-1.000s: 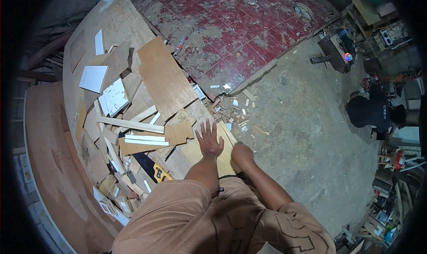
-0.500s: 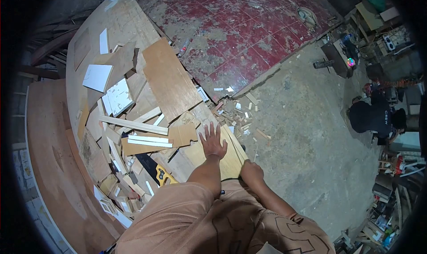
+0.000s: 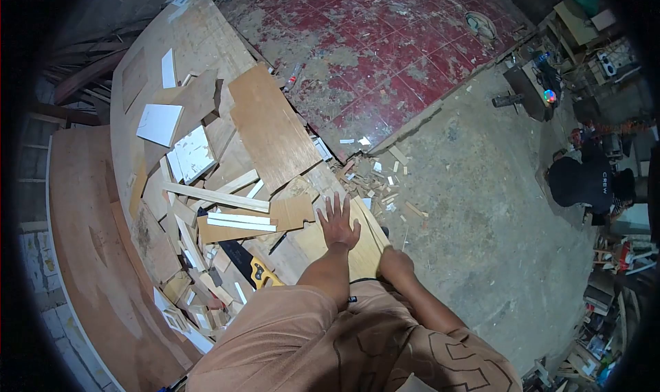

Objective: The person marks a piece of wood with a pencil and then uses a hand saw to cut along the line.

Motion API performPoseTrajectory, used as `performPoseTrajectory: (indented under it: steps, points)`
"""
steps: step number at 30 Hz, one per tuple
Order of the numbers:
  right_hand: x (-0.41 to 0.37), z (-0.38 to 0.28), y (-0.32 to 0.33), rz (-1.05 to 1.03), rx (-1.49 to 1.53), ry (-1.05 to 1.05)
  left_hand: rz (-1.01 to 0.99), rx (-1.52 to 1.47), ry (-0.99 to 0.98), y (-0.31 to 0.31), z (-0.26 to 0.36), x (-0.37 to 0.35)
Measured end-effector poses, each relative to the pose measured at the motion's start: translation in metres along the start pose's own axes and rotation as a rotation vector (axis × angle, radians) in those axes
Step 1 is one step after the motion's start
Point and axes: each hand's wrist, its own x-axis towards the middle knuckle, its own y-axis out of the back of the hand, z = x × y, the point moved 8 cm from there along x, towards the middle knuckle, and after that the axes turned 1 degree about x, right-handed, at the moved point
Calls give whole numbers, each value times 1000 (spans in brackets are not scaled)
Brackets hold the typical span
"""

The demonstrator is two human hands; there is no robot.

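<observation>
My left hand (image 3: 339, 224) lies flat with fingers spread on a pale yellow plywood board (image 3: 317, 244) at the near edge of a worktop heaped with offcuts. My right hand (image 3: 396, 262) is closed in a fist at the board's right edge, beside a thin strip (image 3: 372, 221) that runs along that edge. Whatever the fist may hold is hidden. A hand saw with a yellow and black handle (image 3: 260, 273) rests just left of my left forearm.
Plywood pieces, wooden slats (image 3: 216, 196) and white panels (image 3: 159, 122) crowd the worktop. A large brown sheet (image 3: 89, 248) lies at the left. Small wood scraps (image 3: 379, 177) litter the concrete floor. A person in black (image 3: 584, 180) crouches at the right among tools.
My right hand has drawn back toward me along the board's right edge. My left hand stays pressed flat on the board. The view has shifted slightly.
</observation>
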Motion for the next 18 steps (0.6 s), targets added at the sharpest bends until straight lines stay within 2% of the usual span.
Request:
performPoseTrajectory:
  steps: [3, 5, 7, 10, 13, 15, 18]
  points:
    - [-14, -3, 12, -37, -17, -26, -20, -5, 3, -2, -1, 1]
    - [17, -15, 6, -56, 21, -7, 10, -33, -9, 0, 0, 0]
    - [61, -34, -2, -1, -23, 109, 41, -60, -17, 2, 2, -2]
    - [89, -47, 1, 62, 25, 134, 23, -49, -5, 4, 0, 2]
    - [63, -19, -11, 128, 81, 121, 14, -67, -18, 4, 1, 0]
    - [25, 2, -13, 16, 36, 47, 0, -15, -8, 0, 0, 0]
    - [-26, 5, 17, -22, -18, 23, -9, -17, -4, 0, 0, 1]
